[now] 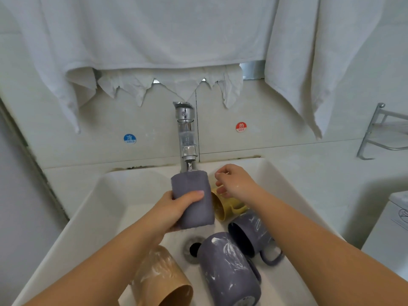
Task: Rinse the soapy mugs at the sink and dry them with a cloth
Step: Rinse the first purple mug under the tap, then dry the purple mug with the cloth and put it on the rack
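Observation:
My left hand (176, 208) grips a grey-purple mug (194, 195) upright under the chrome faucet (186, 133), and running water pours into its top. To the right of that mug my right hand (234, 180) hovers with loosely curled, wet fingers and holds nothing. In the white sink (88, 206) lie other mugs on their sides: a yellow one (227, 206) below my right hand, two soapy grey-purple ones (227, 268) (254, 233), and a soapy tan one (161, 277) at the front left. White towels (154, 32) hang on the wall above.
A drain (192, 246) sits in the middle of the sink floor. COLD (129, 138) and HOT (241, 127) stickers flank the faucet. A metal wall rack (379, 133) is at the right, and a white appliance (393, 228) stands beside the sink.

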Demonstrator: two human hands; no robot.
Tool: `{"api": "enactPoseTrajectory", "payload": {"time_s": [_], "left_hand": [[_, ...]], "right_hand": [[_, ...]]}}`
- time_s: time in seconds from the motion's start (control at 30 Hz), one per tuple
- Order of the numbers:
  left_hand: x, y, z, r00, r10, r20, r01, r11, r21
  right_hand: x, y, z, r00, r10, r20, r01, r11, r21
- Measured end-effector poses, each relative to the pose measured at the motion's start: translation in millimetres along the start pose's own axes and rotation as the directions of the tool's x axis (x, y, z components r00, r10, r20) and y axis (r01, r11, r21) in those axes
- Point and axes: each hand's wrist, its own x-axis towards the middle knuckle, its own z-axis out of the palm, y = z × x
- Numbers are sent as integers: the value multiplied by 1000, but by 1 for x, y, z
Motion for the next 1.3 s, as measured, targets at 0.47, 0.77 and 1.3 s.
{"api": "enactPoseTrajectory", "payload": {"time_s": [0.47, 0.77, 1.3], "left_hand": [[-4, 0, -50, 940, 337, 57, -313, 784, 537], [3, 2, -70, 775, 517, 363, -294, -213, 932], [3, 34, -99, 371, 326, 870, -151, -903, 402]], "right_hand": [[1, 1, 0, 1000, -2, -31, 0, 998, -65], [-2, 1, 3, 999, -35, -9, 34, 992, -124], [-17, -4, 9, 991, -130, 26, 133, 955, -265]]}}
